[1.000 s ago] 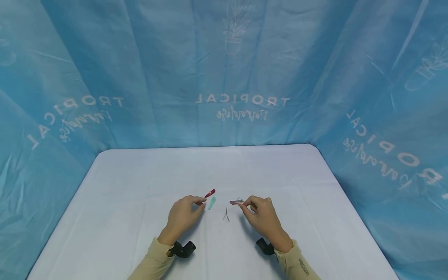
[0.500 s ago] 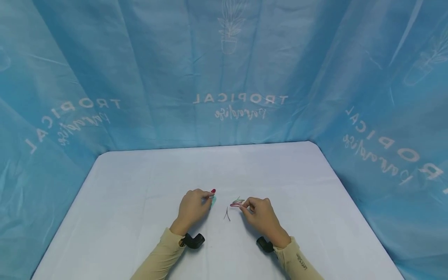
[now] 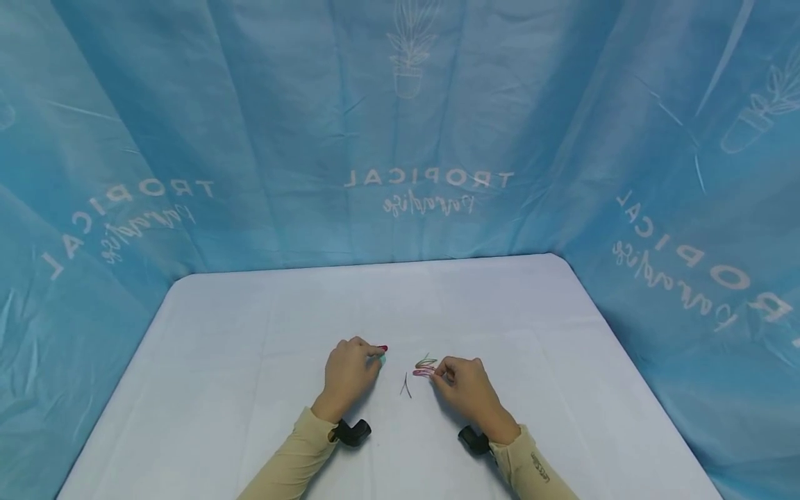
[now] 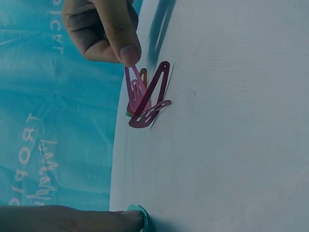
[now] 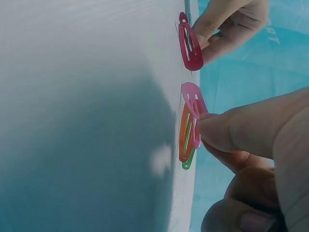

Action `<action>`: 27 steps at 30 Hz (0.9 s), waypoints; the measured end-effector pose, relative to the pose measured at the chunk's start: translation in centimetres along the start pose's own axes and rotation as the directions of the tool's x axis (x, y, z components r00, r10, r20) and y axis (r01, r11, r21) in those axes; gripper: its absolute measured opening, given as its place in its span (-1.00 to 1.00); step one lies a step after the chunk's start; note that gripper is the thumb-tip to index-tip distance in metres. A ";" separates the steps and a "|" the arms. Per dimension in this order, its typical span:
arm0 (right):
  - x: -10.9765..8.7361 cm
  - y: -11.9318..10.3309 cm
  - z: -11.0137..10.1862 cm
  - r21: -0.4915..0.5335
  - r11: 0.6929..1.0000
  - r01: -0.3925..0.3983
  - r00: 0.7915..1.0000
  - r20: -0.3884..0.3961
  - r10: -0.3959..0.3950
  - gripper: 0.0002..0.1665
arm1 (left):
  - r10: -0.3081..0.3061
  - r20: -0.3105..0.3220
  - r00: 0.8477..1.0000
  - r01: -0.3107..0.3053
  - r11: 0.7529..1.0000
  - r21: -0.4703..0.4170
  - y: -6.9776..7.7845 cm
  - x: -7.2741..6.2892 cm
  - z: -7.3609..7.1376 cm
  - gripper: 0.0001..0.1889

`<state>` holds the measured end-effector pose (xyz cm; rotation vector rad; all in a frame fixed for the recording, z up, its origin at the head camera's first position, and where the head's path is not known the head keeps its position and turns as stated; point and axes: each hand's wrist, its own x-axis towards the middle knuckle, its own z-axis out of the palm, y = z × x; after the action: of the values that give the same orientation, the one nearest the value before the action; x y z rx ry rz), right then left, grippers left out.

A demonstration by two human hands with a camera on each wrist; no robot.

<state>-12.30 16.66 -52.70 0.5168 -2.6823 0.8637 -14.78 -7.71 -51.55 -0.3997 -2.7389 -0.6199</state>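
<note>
two bare hands are over a white tabletop (image 3: pixel 212 382), with a blue curtain (image 3: pixel 281 125) printed "tropical paradise" in mirrored letters behind it and at both sides. at left, a beige sleeve (image 3: pixel 286 455) ends at a wrist wearing a black device (image 3: pixel 352 433); the left hand (image 3: pixel 350 373) reaches inward, its forefinger and thumb at two snap hair clips: a red snap clip (image 3: pixel 383 348) whose end pokes past the fingertips, and a teal snap clip (image 3: pixel 383 359) on its near side, mostly covered. whether that hand pinches either one i cannot tell. between the hands, nearer the person, a maroon snap clip (image 4: pixel 150 93) sits with its tongue sticking out from the frame. to its right, an orange snap clip (image 5: pixel 183 145) and a green snap clip (image 5: pixel 186 165) lie together, just beyond a pink snap clip (image 5: pixel 191 89), which overlaps the orange one in the right wrist view. the right hand (image 3: pixel 465 385) pinches the pink clip towards its narrow end, other fingers curled in. behind it come another black device (image 3: pixel 473 439) and a second beige sleeve (image 3: pixel 531 462) with a dark marking.
</note>
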 end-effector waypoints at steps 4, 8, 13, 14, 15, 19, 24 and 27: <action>-0.1 0.1 0.0 -0.001 0.999 -0.052 0.998 0.045 0.052 -0.80 | 0.009 -0.011 1.000 -0.008 1.000 0.001 0.1 -0.1 0.1 -0.85; -0.2 0.3 -0.1 -0.018 0.994 -0.106 0.989 0.098 0.107 -0.78 | -0.017 0.003 1.000 0.017 0.999 -0.041 0.2 -0.2 0.2 -0.89; -0.1 0.2 -0.3 -0.040 0.991 -0.124 0.986 0.105 0.128 -0.76 | -0.119 0.047 0.992 0.126 0.969 -0.214 0.5 -0.2 -0.2 -0.93; -0.1 0.2 -0.3 -0.051 0.992 -0.117 0.988 0.094 0.122 -0.75 | -0.141 0.049 0.989 0.149 0.953 -0.264 0.6 -0.1 -0.4 -0.92; 0.0 0.1 -0.4 -0.067 0.992 -0.106 0.991 0.080 0.111 -0.74 | -0.159 0.045 0.986 0.165 0.935 -0.314 0.7 -0.1 -0.7 -0.91; 0.5 -0.9 -1.0 -0.065 0.997 -0.033 0.999 0.011 0.034 -0.78 | -0.195 -0.008 0.981 0.171 0.879 -0.445 1.4 0.0 -2.2 -0.90; 1.2 -3.3 -2.4 0.032 0.997 0.065 0.995 -0.080 -0.062 -0.91 | -0.202 -0.039 0.979 0.153 0.842 -0.518 2.4 0.0 -4.0 -0.94; 1.6 -4.5 -3.2 0.070 0.992 0.105 0.989 -0.111 -0.097 -0.83 | -0.196 -0.052 0.979 0.133 0.814 -0.565 3.1 -0.1 -5.1 -0.95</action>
<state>-11.34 14.78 -47.35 0.6002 -2.5115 0.9393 -12.44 -7.36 -46.04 -0.2394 -2.4555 -1.4617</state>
